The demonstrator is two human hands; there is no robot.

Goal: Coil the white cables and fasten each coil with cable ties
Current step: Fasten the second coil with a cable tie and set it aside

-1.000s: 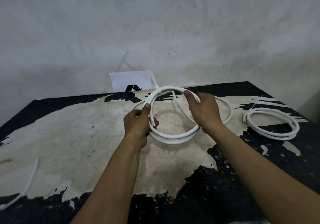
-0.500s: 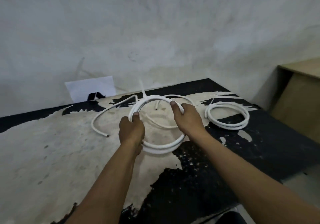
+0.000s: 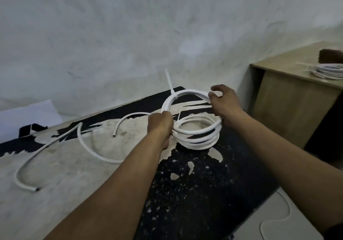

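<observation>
While you gripped it with both hands, the round coil of smooth white plastic-sheathed cable (image 3: pixel 189 91) hung tilted over the right part of the black tabletop with peeling beige patches (image 3: pixel 194 193). Your left hand (image 3: pixel 160 123) was clenched round the coil's near-left bend, and your right hand (image 3: pixel 225 102) was curled over its far-right arc. A thin white plastic cable tie (image 3: pixel 169 81) cinched the loops at the upper left, its stiff tail sticking straight up. Just beneath lay a flat stack of white cable loops (image 3: pixel 200 144) on the table; whether the two touched could not be told.

You seemed to be at the setting-down step, with this coil already fastened. The next move would call for lowering it, letting go, then reaching left for the long loose white cable (image 3: pixel 91 152), which sprawled in open curves over the rough beige patch. It looked springy and likely to fight each bend. At the right, a pale wooden cabinet (image 3: pixel 289 106) carried another white coil (image 3: pixel 328 70).
</observation>
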